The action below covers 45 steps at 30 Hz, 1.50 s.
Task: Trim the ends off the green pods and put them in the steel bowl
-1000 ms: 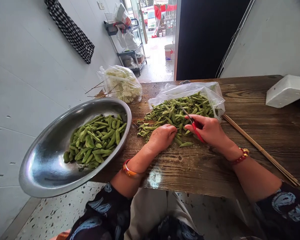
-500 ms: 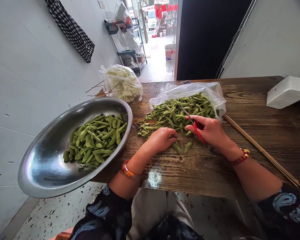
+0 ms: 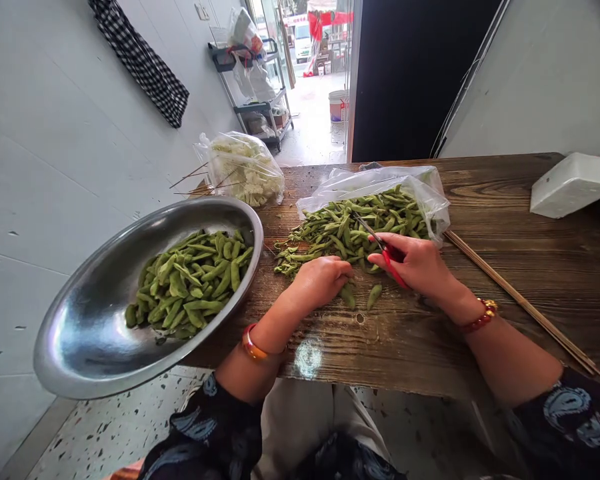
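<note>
My right hand [image 3: 415, 262] is closed round the red handles of a pair of scissors [image 3: 391, 261], whose dark blades point up and left over a heap of green edamame pods [image 3: 347, 223]. At the near edge of this heap, my left hand [image 3: 324, 280] has its fingers pinched together on an edamame pod [image 3: 348, 296], partly covered by the fingertips. A loose pod [image 3: 375, 296] lies on the wood between my hands. The heap spills from a clear plastic bag [image 3: 420, 179]. More pods [image 3: 195, 280] fill part of a big oval metal basin [image 3: 87, 333] to the left.
A bag of pale cauliflower pieces [image 3: 245, 167] sits behind the basin, with thin sticks near it. A bundle of wooden skewers [image 3: 525, 303] lies slantwise across the table [image 3: 485, 267] at right. White foam boxes [image 3: 573, 187] stand at the far right. Beyond is a shelf cart [image 3: 253, 87].
The view has shifted very slightly. My left fingers and the pod beneath them have moved a little left; the scissors remain over the heap in my right hand.
</note>
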Each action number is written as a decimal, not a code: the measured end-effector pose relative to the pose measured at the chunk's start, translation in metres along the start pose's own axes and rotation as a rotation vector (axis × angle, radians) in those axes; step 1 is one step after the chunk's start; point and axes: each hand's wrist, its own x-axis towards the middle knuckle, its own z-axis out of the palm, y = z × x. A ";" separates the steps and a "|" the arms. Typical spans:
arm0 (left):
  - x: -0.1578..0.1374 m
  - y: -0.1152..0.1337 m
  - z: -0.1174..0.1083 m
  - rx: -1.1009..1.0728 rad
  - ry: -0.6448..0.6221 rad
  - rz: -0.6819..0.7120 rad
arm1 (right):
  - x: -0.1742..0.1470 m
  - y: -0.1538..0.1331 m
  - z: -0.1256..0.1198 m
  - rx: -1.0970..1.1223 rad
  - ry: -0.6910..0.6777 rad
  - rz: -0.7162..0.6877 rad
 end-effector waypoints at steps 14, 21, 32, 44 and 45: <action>-0.001 -0.003 -0.010 -1.395 0.256 -0.278 | -0.003 -0.004 0.001 0.035 -0.064 -0.056; 0.000 -0.001 -0.004 -1.354 0.248 -0.223 | -0.004 -0.006 0.004 0.026 -0.166 -0.065; 0.000 0.006 -0.006 -1.159 0.292 -0.136 | -0.005 -0.015 0.004 0.034 -0.218 -0.081; 0.001 0.005 -0.003 -1.242 0.255 -0.113 | -0.007 -0.015 0.006 0.050 -0.222 -0.112; 0.001 0.006 -0.003 -1.265 0.242 -0.132 | -0.007 -0.015 0.006 0.050 -0.224 -0.117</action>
